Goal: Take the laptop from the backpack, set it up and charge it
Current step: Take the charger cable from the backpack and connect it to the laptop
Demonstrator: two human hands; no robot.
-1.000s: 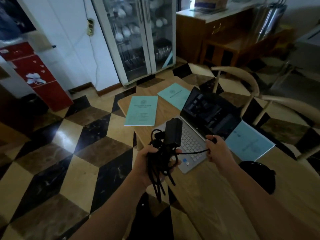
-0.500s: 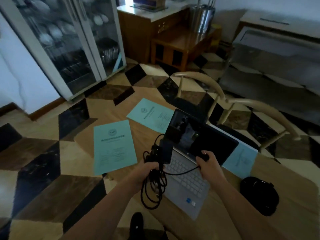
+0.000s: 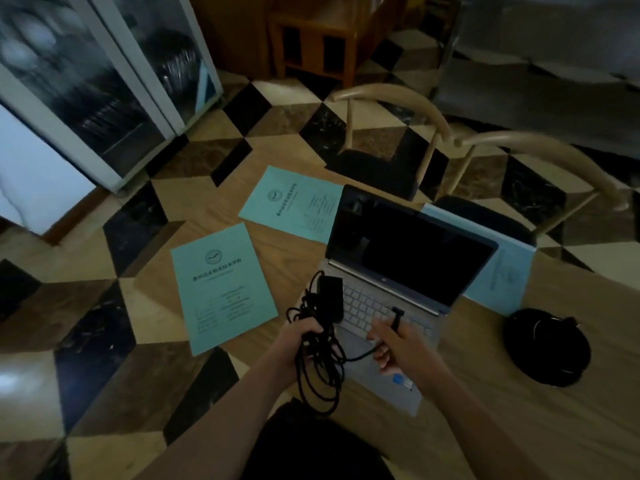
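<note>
A silver laptop [image 3: 388,271] stands open on the wooden table [image 3: 519,393], its screen dark. My left hand [image 3: 301,336] grips a black charger brick [image 3: 330,299] together with its tangled black cable [image 3: 318,379], just left of the keyboard. My right hand [image 3: 394,344] hovers over the keyboard and pinches the cable's plug end [image 3: 396,317], which sticks up between its fingers. A short run of cable spans between both hands. The backpack is a dark shape [image 3: 311,441] at the bottom edge, barely lit.
Three pale green booklets lie on the table: one [image 3: 221,285] left of the laptop, one [image 3: 294,202] behind it, one [image 3: 502,271] under its right side. A round black object [image 3: 547,348] sits at right. Two wooden chairs [image 3: 433,126] stand behind the table.
The view has swung down and to the right, so the laptop sits more central. My right hand has drawn back from the screen's lower edge to above the keyboard, still pinching the plug.
</note>
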